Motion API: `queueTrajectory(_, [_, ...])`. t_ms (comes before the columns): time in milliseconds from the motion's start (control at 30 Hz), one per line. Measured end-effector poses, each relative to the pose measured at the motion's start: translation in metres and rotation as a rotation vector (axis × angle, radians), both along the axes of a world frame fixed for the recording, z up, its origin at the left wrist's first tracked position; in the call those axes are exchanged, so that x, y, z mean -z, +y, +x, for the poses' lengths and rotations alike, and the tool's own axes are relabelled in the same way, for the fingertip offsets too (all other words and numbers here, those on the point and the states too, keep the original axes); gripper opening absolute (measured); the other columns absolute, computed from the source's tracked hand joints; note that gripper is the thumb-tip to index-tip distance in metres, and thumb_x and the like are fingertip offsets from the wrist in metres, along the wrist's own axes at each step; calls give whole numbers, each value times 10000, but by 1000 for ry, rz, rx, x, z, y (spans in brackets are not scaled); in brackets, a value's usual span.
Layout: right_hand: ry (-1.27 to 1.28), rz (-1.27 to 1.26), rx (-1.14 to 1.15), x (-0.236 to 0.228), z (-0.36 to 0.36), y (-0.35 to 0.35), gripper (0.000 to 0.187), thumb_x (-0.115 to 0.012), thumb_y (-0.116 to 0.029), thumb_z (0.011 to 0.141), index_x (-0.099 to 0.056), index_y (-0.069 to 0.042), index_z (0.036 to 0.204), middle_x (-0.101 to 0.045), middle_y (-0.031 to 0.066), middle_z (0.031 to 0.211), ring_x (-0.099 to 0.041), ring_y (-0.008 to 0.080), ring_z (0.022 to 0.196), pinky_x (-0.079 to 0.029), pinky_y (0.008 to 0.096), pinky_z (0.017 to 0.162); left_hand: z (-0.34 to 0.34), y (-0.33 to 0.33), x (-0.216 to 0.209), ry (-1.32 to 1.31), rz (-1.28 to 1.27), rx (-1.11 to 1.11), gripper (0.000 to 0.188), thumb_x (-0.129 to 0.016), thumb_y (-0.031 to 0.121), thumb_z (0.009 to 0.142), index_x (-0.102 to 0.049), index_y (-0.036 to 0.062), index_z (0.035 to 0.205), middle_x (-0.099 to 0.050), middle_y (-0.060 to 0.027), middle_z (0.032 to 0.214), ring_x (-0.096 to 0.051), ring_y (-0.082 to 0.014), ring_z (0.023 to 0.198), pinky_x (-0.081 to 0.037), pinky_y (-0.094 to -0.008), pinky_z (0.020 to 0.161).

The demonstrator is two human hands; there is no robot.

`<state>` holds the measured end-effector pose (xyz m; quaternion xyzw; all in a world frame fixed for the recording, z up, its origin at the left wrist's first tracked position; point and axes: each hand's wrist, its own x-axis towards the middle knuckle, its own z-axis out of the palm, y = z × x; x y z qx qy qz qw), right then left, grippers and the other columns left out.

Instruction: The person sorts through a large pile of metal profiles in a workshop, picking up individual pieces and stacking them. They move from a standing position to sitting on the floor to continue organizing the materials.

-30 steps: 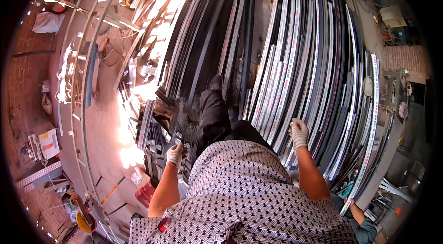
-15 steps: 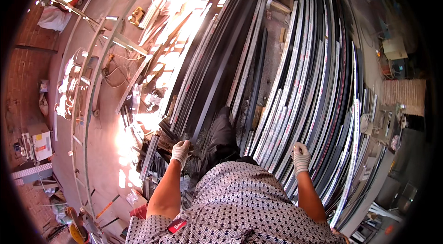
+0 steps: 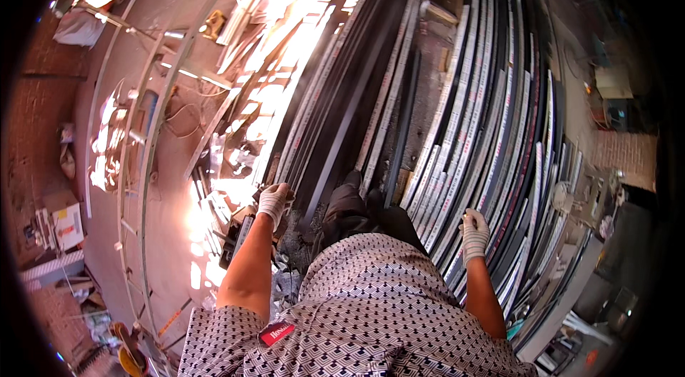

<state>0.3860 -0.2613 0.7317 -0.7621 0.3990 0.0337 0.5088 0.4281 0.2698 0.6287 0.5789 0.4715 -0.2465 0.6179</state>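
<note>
My left hand (image 3: 275,202), in a white knit glove, is raised with its fingers curled. It shows against the near ends of dark metal profiles (image 3: 335,141) and a heap of short offcuts; I cannot tell whether it touches any. My right hand (image 3: 475,236), gloved the same way, hangs over a long row of profiles (image 3: 457,163) wrapped in pale printed film. Its fingers are also curled in. What either hand holds, if anything, is too small or hidden to make out. One dark shoe (image 3: 352,179) points forward between the two groups of profiles.
A metal ladder (image 3: 148,163) lies along the left side, with cords and tools about it. Sunlit strips and scraps (image 3: 267,56) pile up at the far left of the profiles. At the right stand boxes and a corrugated brown panel (image 3: 626,159).
My left hand has moved forward and slightly left, my right hand a little forward and right. My body and view have shifted slightly among the profiles.
</note>
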Motion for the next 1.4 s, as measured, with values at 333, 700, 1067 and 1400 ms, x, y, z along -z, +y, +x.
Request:
queueTrajectory(333, [14, -89, 46, -13, 30, 8, 158, -609, -113, 1000, -678, -50, 1128, -606, -14, 769, -536, 66, 599, -454, 250, 517, 6, -15, 19, 54, -52, 11, 228, -614, 266, 933, -666, 62, 1021, -707, -36, 864, -692, -159, 757, -543, -316, 686])
queueTrajectory(700, [-38, -148, -172, 7, 92, -11, 222, -633, -145, 973, -694, -43, 1161, -670, 8, 949, -603, 98, 818, -529, 266, 764, -33, 15, 29, 72, -70, -212, 205, -618, 279, 959, -658, 94, 1037, -725, -37, 874, -703, -172, 770, -566, -350, 728])
queueTrajectory(1067, [-116, -26, -135, 15, 151, -26, 194, -622, -123, 980, -685, -39, 1143, -676, 5, 935, -591, 81, 795, -517, 245, 735, -52, -17, 18, 159, -86, -280, 167, -601, 194, 935, -642, 33, 961, -685, -86, 795, -670, -227, 623, -597, -355, 592])
queueTrajectory(1400, [-197, 201, -68, 10, 255, -82, 197, -607, -111, 996, -677, -46, 1168, -682, 13, 929, -589, 67, 756, -514, 227, 683, 93, -75, 32, 61, -6, -175, 251, -640, 305, 936, -650, 100, 1079, -730, -52, 899, -718, -199, 770, -583, -380, 690])
